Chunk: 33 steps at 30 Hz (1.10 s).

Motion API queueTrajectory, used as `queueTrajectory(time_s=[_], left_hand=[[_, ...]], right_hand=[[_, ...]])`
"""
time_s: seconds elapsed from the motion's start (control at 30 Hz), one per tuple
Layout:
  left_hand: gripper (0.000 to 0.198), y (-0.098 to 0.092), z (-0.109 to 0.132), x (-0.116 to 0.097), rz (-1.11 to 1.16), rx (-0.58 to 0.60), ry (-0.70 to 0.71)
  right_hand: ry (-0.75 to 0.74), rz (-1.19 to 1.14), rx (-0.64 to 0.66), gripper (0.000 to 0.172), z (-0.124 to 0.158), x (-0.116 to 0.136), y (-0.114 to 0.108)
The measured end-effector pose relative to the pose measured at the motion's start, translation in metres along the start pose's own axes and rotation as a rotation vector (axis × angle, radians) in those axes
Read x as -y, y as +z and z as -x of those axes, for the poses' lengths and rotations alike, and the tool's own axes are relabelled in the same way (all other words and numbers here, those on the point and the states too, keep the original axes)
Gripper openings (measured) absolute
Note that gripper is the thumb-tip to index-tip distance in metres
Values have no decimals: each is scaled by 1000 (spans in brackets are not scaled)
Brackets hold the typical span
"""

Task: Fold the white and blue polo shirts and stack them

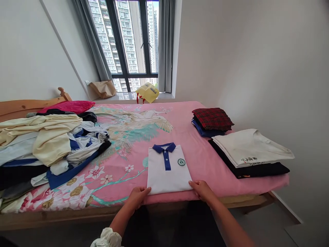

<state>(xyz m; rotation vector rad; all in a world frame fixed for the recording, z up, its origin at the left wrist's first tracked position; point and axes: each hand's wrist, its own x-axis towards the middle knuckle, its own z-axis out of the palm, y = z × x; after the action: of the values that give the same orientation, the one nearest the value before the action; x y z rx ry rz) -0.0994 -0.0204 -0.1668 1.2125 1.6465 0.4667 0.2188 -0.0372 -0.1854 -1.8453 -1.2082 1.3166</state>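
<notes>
Both forearms reach forward from the bottom of the view to the near edge of the bed [244,199], wrists low and palms down. The left hand [138,196] is loosely curled, its thumb lying on the near left corner of the polo shirt [168,171]. The right hand [203,189] is curled the same way on the near right corner, thumb on top of the cloth. The polo shirt lies flat between and just beyond the hands on the pink flowered sheet [205,159], its near hem close to the mattress edge. It is white and folded into a neat rectangle, with a blue collar, a blue buttoned placket and a small round green badge on the chest.
</notes>
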Motion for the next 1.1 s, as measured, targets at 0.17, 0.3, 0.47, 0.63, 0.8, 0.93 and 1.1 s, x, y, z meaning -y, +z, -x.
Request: queueTrajectory(time_s=[0.17, 0.3, 0.47, 0.63, 0.8, 0.93, 1.1], left_hand=[[31, -25, -31, -13, -90, -144, 148], [30, -46, -73, -35, -145, -268, 285], [41, -54, -131, -70, -193, -298, 384], [40, -54, -179, -102, -284, -255, 472], [24, -53, -213, -120, -341, -204, 410], [11, -47, -224, -121, -297, -200, 317], [24, -37, -217, -109, -148, -203, 257]], right_hand=[[-117, 157, -131, 30, -30, 16, -23], [-302, 233, -222, 27, -64, 41, -33], [-398, 273, -258, 31, -125, 74, -33], [-472, 410, -198, 31, -180, 101, -27], [-465, 541, -130, 29, -216, 119, -19], [-420, 582, -96, 17, -234, 126, -16], [-402, 534, -121, 18, -239, 122, -19]])
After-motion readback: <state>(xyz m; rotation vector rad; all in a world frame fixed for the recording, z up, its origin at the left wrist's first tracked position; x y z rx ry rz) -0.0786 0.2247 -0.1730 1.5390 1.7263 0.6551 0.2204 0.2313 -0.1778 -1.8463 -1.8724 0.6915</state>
